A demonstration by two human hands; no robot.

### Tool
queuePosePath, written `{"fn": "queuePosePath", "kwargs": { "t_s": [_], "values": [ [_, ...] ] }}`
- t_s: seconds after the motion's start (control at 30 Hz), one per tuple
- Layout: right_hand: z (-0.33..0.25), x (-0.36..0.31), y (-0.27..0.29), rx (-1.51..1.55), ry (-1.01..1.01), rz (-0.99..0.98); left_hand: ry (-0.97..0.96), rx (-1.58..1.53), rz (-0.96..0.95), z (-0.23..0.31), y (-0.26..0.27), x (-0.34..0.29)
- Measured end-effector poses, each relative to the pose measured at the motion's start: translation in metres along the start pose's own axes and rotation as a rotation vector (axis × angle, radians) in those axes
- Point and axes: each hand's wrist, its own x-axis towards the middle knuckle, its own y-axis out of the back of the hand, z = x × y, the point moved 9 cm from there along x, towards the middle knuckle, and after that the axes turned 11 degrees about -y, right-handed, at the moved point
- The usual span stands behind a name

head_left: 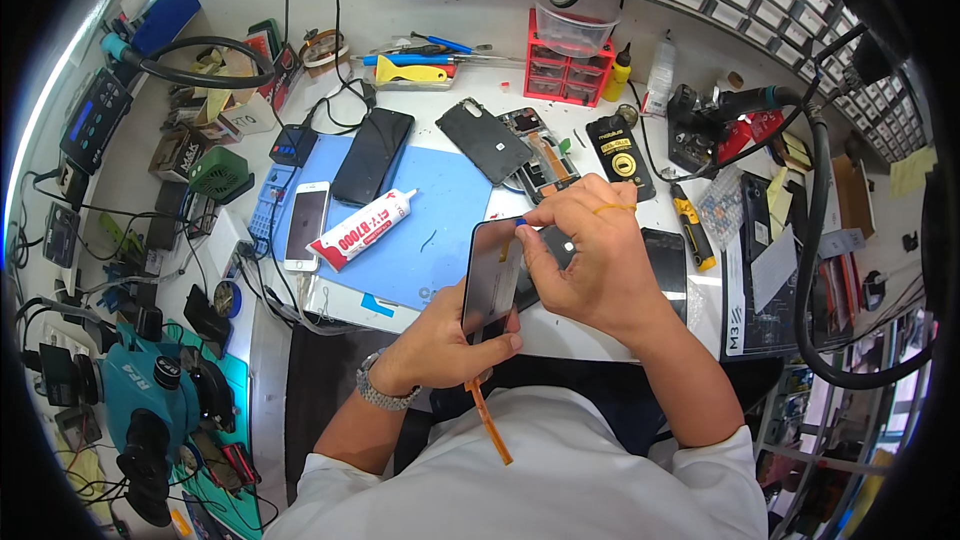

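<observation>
A phone screen (490,275) stands tilted over the table's front edge, gripped along its lower part by my left hand (450,340). An orange flex cable (487,425) hangs below that hand. My right hand (590,265) pinches a small blue tab (521,223) at the screen's upper right corner, thumb and finger closed. Behind the hands, an opened phone (545,155) with its inner parts bare lies next to a black back cover (484,140). A dark phone panel (553,260) is partly hidden by my right hand.
A blue mat (440,230) carries a white glue tube (365,230), a black phone (373,157) and a white phone (307,227). A yellow-black knife (692,230) lies to the right. A teal microscope (150,400) stands at left, a red drawer box (567,65) at the back.
</observation>
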Motion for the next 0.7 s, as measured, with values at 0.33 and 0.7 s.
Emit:
{"fn": "queuePosePath", "kwargs": {
  "t_s": [0.33, 0.7],
  "values": [
    [0.024, 0.012, 0.007, -0.134, -0.109, 0.148, -0.131, -0.321, 0.062, 0.017, 0.004, -0.011],
    [0.002, 0.003, -0.011, 0.168, -0.208, -0.066, -0.078, 0.079, 0.001, 0.009, 0.01, -0.007]
  ]
}}
